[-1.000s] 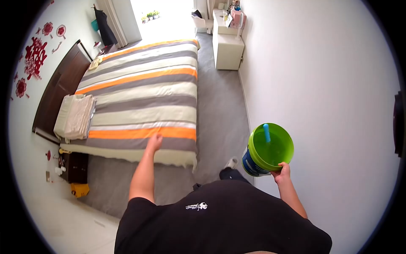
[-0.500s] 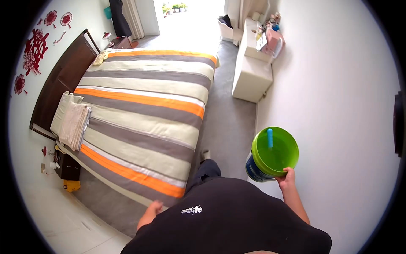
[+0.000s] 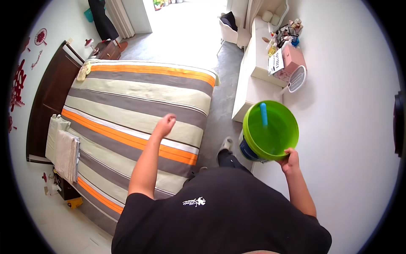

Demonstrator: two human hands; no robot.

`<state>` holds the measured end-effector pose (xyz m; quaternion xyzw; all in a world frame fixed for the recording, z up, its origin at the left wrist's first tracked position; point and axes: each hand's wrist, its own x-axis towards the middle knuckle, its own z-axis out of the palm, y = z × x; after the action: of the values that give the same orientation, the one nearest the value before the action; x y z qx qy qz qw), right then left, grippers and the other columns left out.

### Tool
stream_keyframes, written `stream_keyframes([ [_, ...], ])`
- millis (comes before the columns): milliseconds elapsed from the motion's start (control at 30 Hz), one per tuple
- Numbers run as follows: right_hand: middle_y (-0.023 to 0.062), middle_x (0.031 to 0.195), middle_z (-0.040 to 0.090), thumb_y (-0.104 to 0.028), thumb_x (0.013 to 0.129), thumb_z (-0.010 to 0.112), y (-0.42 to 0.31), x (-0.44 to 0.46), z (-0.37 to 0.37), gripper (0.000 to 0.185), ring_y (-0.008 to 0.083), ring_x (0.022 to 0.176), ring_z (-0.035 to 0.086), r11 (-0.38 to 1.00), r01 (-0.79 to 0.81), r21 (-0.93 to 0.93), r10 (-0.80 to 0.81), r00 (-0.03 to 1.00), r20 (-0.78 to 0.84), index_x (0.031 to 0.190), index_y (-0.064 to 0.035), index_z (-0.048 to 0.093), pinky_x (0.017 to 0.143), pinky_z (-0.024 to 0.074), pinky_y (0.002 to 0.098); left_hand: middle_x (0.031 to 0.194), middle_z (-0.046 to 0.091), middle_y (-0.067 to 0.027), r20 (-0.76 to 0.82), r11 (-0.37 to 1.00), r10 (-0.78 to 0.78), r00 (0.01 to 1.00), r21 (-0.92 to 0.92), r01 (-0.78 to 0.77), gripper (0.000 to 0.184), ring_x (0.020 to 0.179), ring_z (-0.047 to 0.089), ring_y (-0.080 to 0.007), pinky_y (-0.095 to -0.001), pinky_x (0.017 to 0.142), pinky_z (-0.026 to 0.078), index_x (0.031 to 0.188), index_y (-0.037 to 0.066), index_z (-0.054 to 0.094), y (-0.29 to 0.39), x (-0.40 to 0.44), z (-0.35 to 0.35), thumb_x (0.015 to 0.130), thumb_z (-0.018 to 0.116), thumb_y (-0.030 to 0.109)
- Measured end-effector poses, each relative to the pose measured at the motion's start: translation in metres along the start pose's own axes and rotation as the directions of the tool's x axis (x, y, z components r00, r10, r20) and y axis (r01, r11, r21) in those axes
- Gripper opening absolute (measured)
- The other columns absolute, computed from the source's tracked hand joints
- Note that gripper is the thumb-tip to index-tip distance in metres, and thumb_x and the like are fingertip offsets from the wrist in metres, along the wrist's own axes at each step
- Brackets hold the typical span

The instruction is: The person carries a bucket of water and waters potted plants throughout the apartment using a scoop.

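Note:
On the right, my right hand (image 3: 290, 161) grips the rim of a green bucket (image 3: 277, 135), thumb over the edge. A light blue handle (image 3: 264, 114) stands inside the bucket against its far side, its lower end in what looks like liquid. The bucket is held up beside the white wall. My left hand (image 3: 166, 125) is in the air over the striped bed, its fingers curled in, with nothing seen in them.
The striped bed (image 3: 139, 94) fills the left side, with folded bedding (image 3: 67, 154) near the headboard. A white dressing table (image 3: 263, 91) with a pink box (image 3: 293, 58) stands ahead on the right. Beyond are a chair (image 3: 229, 32) and a bright doorway. Grey floor (image 3: 220, 101) runs between.
The dressing table and chair appear closer, and the bed has shifted in view. My left hand has swung forward from beside my body. The bucket remains in my right hand.

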<state>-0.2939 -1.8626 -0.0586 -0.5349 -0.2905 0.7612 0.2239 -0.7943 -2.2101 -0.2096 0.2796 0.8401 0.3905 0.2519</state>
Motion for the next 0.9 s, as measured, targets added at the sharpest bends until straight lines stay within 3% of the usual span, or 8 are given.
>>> stream_keyframes([
  [200, 0.0171, 0.119, 0.062, -0.005, 0.081, 0.052, -0.121, 0.145, 0.153, 0.049, 0.0338, 0.098, 0.069, 0.981, 0.041, -0.191, -0.008, 0.985, 0.171, 0.129, -0.0020, 0.049, 0.077, 0.0633, 0.0577, 0.107, 0.073, -0.0170, -0.217, 0.978, -0.160, 0.963, -0.165, 0.126, 0.035, 0.100, 0.070, -0.0267, -0.0381, 0.088, 0.055, 0.120, 0.003, 0.067, -0.071, 0.139, 0.026, 0.097, 0.063, 0.029],
  [267, 0.0164, 0.119, 0.062, -0.004, 0.081, 0.051, -0.142, 0.220, 0.194, 0.049, 0.0339, 0.099, 0.069, 0.979, 0.017, -0.204, 0.030, 0.975, 0.220, 0.130, -0.0019, 0.049, 0.075, 0.0637, 0.0579, 0.111, 0.072, -0.0211, -0.163, 0.864, -0.501, 0.850, -0.043, 0.501, 0.038, 0.105, 0.070, -0.0320, -0.0415, 0.093, 0.055, 0.121, 0.002, 0.067, -0.145, 0.093, 0.072, 0.096, 0.063, 0.030],
  [367, 0.0148, 0.118, 0.061, -0.003, 0.080, 0.051, -0.197, 0.306, 0.254, 0.051, 0.0351, 0.098, 0.070, 0.949, -0.013, -0.315, 0.086, 0.972, 0.218, 0.130, -0.0018, 0.049, 0.074, 0.0641, 0.0597, 0.122, 0.070, -0.0239, 0.125, 0.787, -0.616, 0.778, 0.134, 0.602, 0.039, 0.109, 0.068, -0.0368, -0.0477, 0.095, 0.053, 0.124, 0.002, 0.067, -0.251, -0.029, 0.176, 0.096, 0.058, 0.027],
  [467, 0.0143, 0.112, 0.061, -0.004, 0.079, 0.053, -0.251, 0.356, 0.335, 0.045, 0.0349, 0.095, 0.070, 0.932, -0.009, -0.362, 0.114, 0.956, 0.269, 0.123, -0.0021, 0.049, 0.076, 0.0642, 0.0601, 0.120, 0.070, -0.0223, 0.327, 0.433, -0.863, 0.384, 0.091, 0.897, 0.037, 0.100, 0.069, -0.0346, -0.0463, 0.090, 0.054, 0.119, 0.002, 0.069, -0.141, -0.094, 0.184, 0.095, 0.060, 0.029],
  [567, 0.0134, 0.111, 0.064, -0.008, 0.080, 0.053, -0.291, 0.421, 0.396, 0.044, 0.0323, 0.098, 0.069, 0.903, 0.072, -0.424, 0.070, 0.948, 0.311, 0.122, 0.0000, 0.052, 0.080, 0.0628, 0.0575, 0.119, 0.071, -0.0210, 0.405, 0.302, -0.877, 0.260, 0.043, 0.952, 0.037, 0.099, 0.070, -0.0337, -0.0449, 0.089, 0.055, 0.118, 0.002, 0.070, -0.095, -0.057, 0.172, 0.095, 0.061, 0.029],
  [733, 0.0111, 0.105, 0.059, -0.005, 0.075, 0.055, -0.346, 0.512, 0.509, 0.042, 0.0306, 0.093, 0.066, 0.912, 0.073, -0.403, 0.062, 0.948, 0.311, 0.117, -0.0064, 0.050, 0.071, 0.0620, 0.0604, 0.116, 0.073, -0.0187, 0.281, 0.336, -0.897, 0.342, -0.072, 0.939, 0.035, 0.096, 0.071, -0.0322, -0.0425, 0.087, 0.056, 0.115, 0.002, 0.070, -0.112, 0.183, 0.099, 0.094, 0.063, 0.030],
  [833, 0.0133, 0.104, 0.059, -0.004, 0.074, 0.055, -0.378, 0.572, 0.582, 0.042, 0.0328, 0.093, 0.067, 0.904, 0.119, -0.412, 0.009, 0.956, 0.294, 0.117, -0.0049, 0.050, 0.072, 0.0623, 0.0603, 0.105, 0.074, -0.0161, -0.227, 0.677, -0.736, 0.638, -0.258, 0.689, 0.033, 0.092, 0.071, -0.0268, -0.0383, 0.085, 0.056, 0.118, 0.003, 0.068, -0.133, 0.382, 0.030, 0.096, 0.064, 0.027],
  [900, 0.0136, 0.103, 0.058, -0.004, 0.075, 0.055, -0.402, 0.632, 0.621, 0.040, 0.0336, 0.091, 0.066, 0.925, 0.009, -0.380, 0.127, 0.934, 0.333, 0.115, -0.0037, 0.050, 0.073, 0.0624, 0.0609, 0.098, 0.072, -0.0119, -0.189, 0.771, -0.592, 0.784, -0.418, 0.481, 0.030, 0.089, 0.068, -0.0199, -0.0350, 0.080, 0.055, 0.120, 0.002, 0.067, -0.084, 0.530, -0.035, 0.100, 0.061, 0.024],
])
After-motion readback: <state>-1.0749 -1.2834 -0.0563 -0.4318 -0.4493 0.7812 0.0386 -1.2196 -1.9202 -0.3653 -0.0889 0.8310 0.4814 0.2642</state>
